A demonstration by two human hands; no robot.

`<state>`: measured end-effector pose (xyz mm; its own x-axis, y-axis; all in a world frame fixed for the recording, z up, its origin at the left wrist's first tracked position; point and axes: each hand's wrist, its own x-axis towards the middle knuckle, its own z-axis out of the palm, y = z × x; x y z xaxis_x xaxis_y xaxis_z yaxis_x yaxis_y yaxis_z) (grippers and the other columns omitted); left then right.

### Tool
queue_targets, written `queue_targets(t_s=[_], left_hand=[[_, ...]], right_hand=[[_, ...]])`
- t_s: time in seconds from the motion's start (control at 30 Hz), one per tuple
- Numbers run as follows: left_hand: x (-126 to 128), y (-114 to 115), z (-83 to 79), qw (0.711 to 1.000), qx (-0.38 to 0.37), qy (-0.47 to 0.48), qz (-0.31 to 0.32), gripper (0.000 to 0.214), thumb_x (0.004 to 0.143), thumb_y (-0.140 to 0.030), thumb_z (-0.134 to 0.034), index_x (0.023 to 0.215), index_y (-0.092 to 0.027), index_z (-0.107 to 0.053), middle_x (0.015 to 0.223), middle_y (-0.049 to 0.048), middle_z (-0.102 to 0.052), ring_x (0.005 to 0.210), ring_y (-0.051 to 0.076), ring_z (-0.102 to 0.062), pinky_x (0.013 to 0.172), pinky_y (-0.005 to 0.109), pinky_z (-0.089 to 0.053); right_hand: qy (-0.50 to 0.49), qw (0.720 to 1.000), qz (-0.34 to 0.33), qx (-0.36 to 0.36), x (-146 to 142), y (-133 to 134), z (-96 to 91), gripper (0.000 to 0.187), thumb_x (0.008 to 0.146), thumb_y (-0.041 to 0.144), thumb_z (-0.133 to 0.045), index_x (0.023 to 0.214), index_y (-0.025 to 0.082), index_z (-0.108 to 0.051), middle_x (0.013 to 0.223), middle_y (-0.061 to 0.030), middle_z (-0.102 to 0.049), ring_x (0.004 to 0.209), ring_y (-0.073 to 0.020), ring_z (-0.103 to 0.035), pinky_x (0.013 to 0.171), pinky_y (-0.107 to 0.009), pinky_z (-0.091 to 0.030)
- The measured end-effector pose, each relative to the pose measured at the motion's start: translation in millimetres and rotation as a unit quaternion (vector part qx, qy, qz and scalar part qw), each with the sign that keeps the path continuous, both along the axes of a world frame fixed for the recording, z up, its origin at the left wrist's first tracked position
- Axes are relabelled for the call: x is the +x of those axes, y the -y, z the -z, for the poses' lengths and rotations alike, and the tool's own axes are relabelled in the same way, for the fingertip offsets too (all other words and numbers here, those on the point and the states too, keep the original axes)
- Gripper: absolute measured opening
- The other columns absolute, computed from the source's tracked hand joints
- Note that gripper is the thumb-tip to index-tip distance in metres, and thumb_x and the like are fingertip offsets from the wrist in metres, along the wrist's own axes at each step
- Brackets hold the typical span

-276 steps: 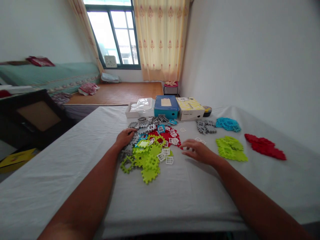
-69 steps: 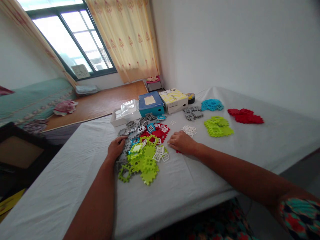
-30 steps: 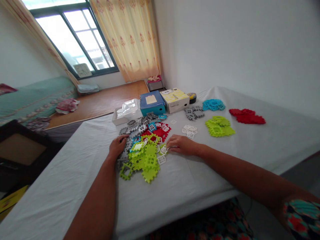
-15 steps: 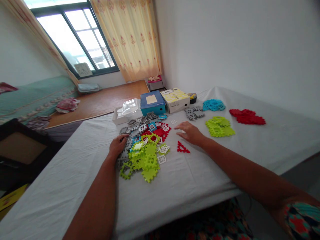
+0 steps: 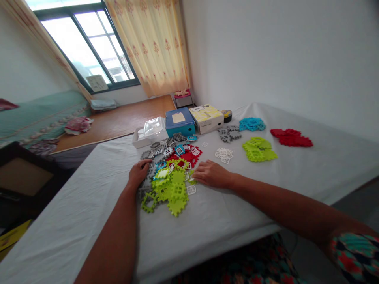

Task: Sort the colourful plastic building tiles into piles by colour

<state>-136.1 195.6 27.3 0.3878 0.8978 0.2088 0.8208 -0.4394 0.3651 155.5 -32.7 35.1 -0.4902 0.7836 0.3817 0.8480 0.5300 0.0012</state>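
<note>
A mixed pile of green, red, grey, blue and white plastic interlocking pieces lies on the white-covered table. My left hand rests on the grey pieces at the pile's left side, fingers loosely bent and holding nothing I can see. My right hand lies low at the pile's right edge, its stretched fingertips touching small pieces there. A white window piece sits just in front of those fingertips. A small heap of white window pieces lies beyond my right hand.
Sorted heaps sit at the right: grey, blue, green, red. At the back stand a clear-lidded tray, a blue box, a yellow-white box and a tape roll. The near table edge is close to my body.
My right hand has come back from near the white heap to the mixed pile's right edge, and now covers the red triangle that lay bare there. My left hand has stayed put.
</note>
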Motion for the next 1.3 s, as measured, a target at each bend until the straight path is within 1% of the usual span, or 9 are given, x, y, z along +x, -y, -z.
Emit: queue_targets(t_s=[0.13,0.27,0.43,0.57,0.67,0.77,0.9,1.13,1.3], left_hand=[[0.3,0.8,-0.4,1.0,0.003,0.001,-0.002,0.037,0.085,-0.033,-0.045,0.111,-0.025,-0.07,0.118,0.0009,-0.069,0.102,0.02,-0.064,0.09,0.029,-0.048],[0.1,0.4,-0.3,1.0,0.003,0.009,0.0,0.037,0.085,-0.033,-0.045,0.11,-0.025,-0.071,0.116,0.0011,-0.07,0.101,0.02,-0.064,0.091,0.029,-0.048],[-0.8,-0.2,-0.3,1.0,0.006,0.015,0.004,0.036,0.084,-0.034,-0.046,0.109,-0.026,-0.071,0.113,0.0004,-0.071,0.1,0.021,-0.065,0.09,0.03,-0.049],[-0.2,0.5,-0.5,1.0,0.01,0.013,0.001,0.036,0.084,-0.034,-0.046,0.109,-0.025,-0.071,0.114,0.0016,-0.071,0.099,0.021,-0.065,0.089,0.031,-0.049],[0.0,0.4,-0.3,1.0,0.01,0.011,-0.001,0.036,0.084,-0.033,-0.046,0.108,-0.025,-0.072,0.115,0.0015,-0.07,0.102,0.021,-0.064,0.09,0.031,-0.049],[-0.7,-0.6,0.7,1.0,0.01,0.015,0.003,0.036,0.084,-0.032,-0.046,0.108,-0.025,-0.071,0.116,0.0014,-0.07,0.105,0.021,-0.063,0.091,0.031,-0.049],[-1.2,-1.1,1.8,1.0,0.007,0.02,0.01,0.037,0.084,-0.033,-0.045,0.109,-0.024,-0.071,0.117,0.0023,-0.069,0.106,0.021,-0.063,0.093,0.03,-0.048],[-0.4,0.4,0.9,1.0,0.005,0.019,0.005,0.037,0.085,-0.033,-0.045,0.11,-0.023,-0.07,0.118,0.0027,-0.069,0.108,0.021,-0.062,0.094,0.031,-0.047],[0.1,0.6,-0.5,1.0,0.006,0.012,0.007,0.035,0.086,-0.032,-0.046,0.11,-0.026,-0.071,0.118,0.0007,-0.069,0.108,0.021,-0.062,0.095,0.031,-0.047]], right_hand=[[-0.051,0.995,0.09,0.008,11.1,0.0,-14.4,0.027,0.098,0.031,-0.043,0.1,0.019,-0.067,0.094,-0.0078,-0.069,0.09,-0.0174,-0.058,0.079,-0.029,-0.038],[-0.157,0.965,0.21,-0.011,59.1,-3.6,-20.0,0.031,0.098,0.031,-0.041,0.104,0.018,-0.068,0.102,-0.0084,-0.069,0.09,-0.0165,-0.061,0.079,-0.026,-0.042],[-0.159,0.943,0.277,-0.099,115.0,-1.7,-12.0,0.027,0.092,0.029,-0.048,0.105,0.019,-0.069,0.091,-0.0063,-0.072,0.081,-0.0176,-0.064,0.071,-0.026,-0.043],[-0.224,0.914,0.327,-0.09,125.1,-0.8,-11.0,0.038,0.084,0.032,-0.059,0.118,0.014,-0.061,0.076,-0.0036,-0.07,0.067,-0.0161,-0.062,0.062,-0.025,-0.041],[-0.299,0.887,0.35,-0.041,123.8,-2.1,-13.5,0.029,0.084,0.036,-0.059,0.104,0.015,-0.063,0.08,-0.0043,-0.07,0.066,-0.0149,-0.062,0.063,-0.025,-0.043],[-0.301,0.893,0.335,-0.026,121.2,-4.0,-13.5,0.022,0.086,0.035,-0.055,0.095,0.018,-0.065,0.084,-0.0047,-0.07,0.067,-0.015,-0.061,0.066,-0.026,-0.045],[-0.246,0.921,0.301,0.031,104.7,-4.9,-12.7,0.025,0.089,0.033,-0.054,0.103,0.016,-0.067,0.106,-0.0104,-0.066,0.073,-0.016,-0.06,0.077,-0.03,-0.047],[-0.142,0.989,-0.035,-0.032,16.5,6.9,-14.7,0.028,0.095,0.037,-0.048,0.112,0.021,-0.065,0.108,-0.0069,-0.066,0.101,-0.0178,-0.056,0.09,-0.032,-0.044],[-0.005,0.997,-0.064,-0.045,-19.6,13.1,-7.6,0.036,0.089,0.049,-0.057,0.112,0.022,-0.064,0.11,-0.0086,-0.064,0.102,-0.0219,-0.053,0.083,-0.035,-0.043]])
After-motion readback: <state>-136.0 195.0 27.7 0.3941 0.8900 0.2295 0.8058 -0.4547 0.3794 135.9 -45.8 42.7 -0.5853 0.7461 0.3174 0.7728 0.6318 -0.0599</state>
